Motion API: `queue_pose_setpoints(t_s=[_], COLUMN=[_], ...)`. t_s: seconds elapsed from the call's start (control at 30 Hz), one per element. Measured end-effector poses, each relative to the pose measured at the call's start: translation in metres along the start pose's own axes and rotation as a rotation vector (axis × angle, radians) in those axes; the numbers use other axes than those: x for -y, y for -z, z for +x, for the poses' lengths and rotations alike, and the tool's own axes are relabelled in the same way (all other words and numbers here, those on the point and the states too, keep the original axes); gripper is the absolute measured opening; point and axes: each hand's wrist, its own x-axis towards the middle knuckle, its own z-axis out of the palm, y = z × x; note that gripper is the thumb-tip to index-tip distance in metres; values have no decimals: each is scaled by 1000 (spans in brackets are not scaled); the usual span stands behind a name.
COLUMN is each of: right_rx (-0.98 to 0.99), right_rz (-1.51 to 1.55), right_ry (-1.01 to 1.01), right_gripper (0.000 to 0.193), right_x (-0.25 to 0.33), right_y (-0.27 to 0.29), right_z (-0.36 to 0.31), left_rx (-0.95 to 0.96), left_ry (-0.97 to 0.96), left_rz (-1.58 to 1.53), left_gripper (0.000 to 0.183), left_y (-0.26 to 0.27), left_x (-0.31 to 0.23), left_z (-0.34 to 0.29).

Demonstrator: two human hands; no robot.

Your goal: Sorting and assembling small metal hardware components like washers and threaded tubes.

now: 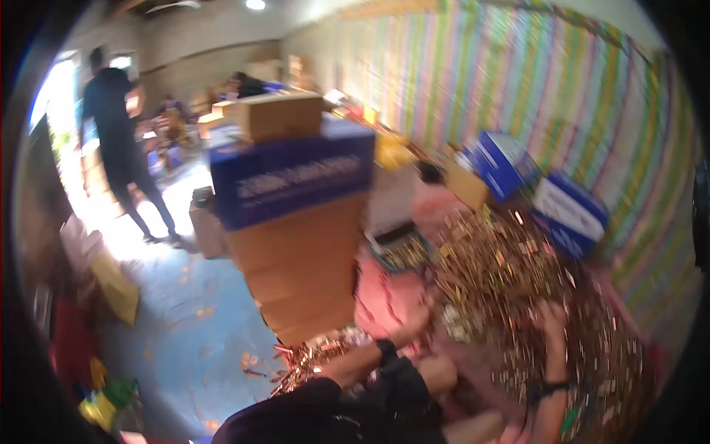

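My left hand (416, 323), a dark band on its wrist, reaches to the near edge of a pink sack (381, 300); blur hides its fingers. Over a wide heap of small brown and coppery pieces (495, 259) is my right hand (549, 320). Its fingers are smeared too, so whether it holds a piece does not show. Between the hands lies a small cluster of pale pieces (462, 324). Beyond the sack, a dark tray (403, 248) contains small yellowish pieces.
A tall brown carton (303, 266) with a blue upper part stands ahead, a smaller box (279, 116) on top. Blue-and-white boxes (569, 214) line the striped sheet (518, 74). Shiny strips (314, 362) lie by my left forearm. A person (118, 137) stands far left on the blue floor (170, 296).
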Motion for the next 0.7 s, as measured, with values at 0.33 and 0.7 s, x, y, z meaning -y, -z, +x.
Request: queue_pose_setpoints(t_s=[0.33,0.7], right_rx=[-51,-13], right_rz=[497,529], right_ry=[-355,-174], right_gripper=[28,29], right_x=[-4,41], right_y=[-75,-131], right_z=[-202,-252], left_rx=[-26,403], left_ry=[244,507], left_rz=[-71,101], left_gripper=[25,37], left_y=[-18,-67], left_x=[-6,-49], left_z=[-10,-152])
